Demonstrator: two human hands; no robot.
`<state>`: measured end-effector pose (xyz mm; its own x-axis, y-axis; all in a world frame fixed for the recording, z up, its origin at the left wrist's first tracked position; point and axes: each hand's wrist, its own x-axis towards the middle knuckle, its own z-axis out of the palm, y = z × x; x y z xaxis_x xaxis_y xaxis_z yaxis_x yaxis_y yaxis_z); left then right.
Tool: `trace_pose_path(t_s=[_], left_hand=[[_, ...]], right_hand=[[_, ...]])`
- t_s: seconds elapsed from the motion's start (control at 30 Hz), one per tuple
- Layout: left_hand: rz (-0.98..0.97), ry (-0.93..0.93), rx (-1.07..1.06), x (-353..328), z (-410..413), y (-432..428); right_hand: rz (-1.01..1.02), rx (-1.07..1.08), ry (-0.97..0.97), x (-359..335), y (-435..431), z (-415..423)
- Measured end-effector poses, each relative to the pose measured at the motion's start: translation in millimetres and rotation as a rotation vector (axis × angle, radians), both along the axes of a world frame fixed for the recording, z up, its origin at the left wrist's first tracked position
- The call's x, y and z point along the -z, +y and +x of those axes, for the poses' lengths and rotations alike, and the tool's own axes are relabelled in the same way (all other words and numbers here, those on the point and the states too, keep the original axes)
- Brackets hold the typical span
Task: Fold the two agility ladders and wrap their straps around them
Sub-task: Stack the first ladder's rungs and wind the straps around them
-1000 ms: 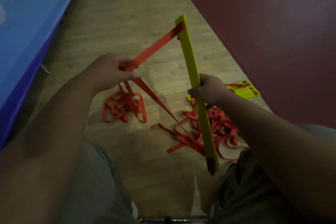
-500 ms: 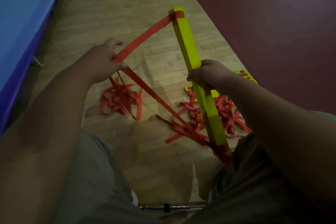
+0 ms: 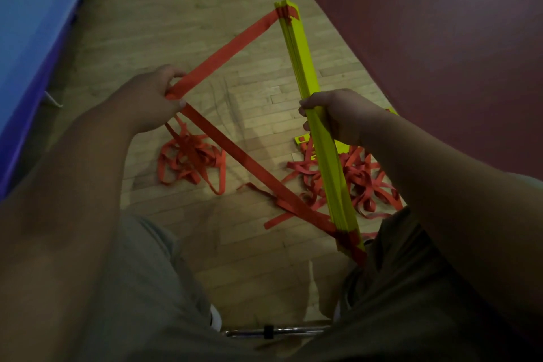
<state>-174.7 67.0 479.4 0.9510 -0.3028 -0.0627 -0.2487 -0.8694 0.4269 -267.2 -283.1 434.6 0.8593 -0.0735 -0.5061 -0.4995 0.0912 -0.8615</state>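
While the person's knees frame the bottom of the view, the right hand (image 3: 338,117) grips a stack of stiff yellow rungs (image 3: 316,114) at its middle, fingers closed around it. Left of it, the left hand (image 3: 150,100) pinches the limp red strap (image 3: 235,153), taut to both rung ends. Beyond the fingers, loose strap (image 3: 191,161) tangles on the floor (image 3: 176,23); it looks light and floppy.

The stacked rungs (image 3: 311,97) stand right of centre, with the strap (image 3: 235,41) running from both ends leftward to the left hand (image 3: 150,100). On the floor (image 3: 176,9) beneath lie two strap heaps, one (image 3: 191,161) left, one (image 3: 364,182) right behind the rungs.
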Motion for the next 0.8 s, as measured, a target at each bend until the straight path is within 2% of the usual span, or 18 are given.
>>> trace_pose_path(t_s=[0.1,0.17,0.23,0.33,0.4,0.6,0.7,0.8], left_hand=[[0.214,0.003,0.075,10.3,-0.6,-7.7],[0.265,0.026,0.211,12.2,-17.5,-28.4],[0.147,0.235,0.369,13.7,-47.2,-55.1],[0.029,0.742,0.67,20.5,-92.9,-92.4],[0.016,0.877,0.799,30.6,-108.6,-106.0],[-0.144,0.976,0.783,44.7,-114.9,-110.1],[-0.201,0.924,0.707,52.1,-119.8,-113.5],[-0.19,0.923,0.718,46.0,-120.4,-115.8]], right_hand=[[0.05,0.006,0.004,-4.8,2.2,-0.4],[0.086,0.01,0.007,-5.6,4.1,-0.4],[0.12,0.014,0.009,-5.7,6.3,-0.1],[0.144,0.038,0.006,-5.9,9.6,1.1],[0.158,0.067,0.004,-7.2,10.9,1.7],[0.188,0.169,0.002,-4.4,5.4,4.1],[0.15,0.194,-0.003,0.3,0.3,5.9],[0.091,0.201,-0.004,4.7,-3.1,7.5]])
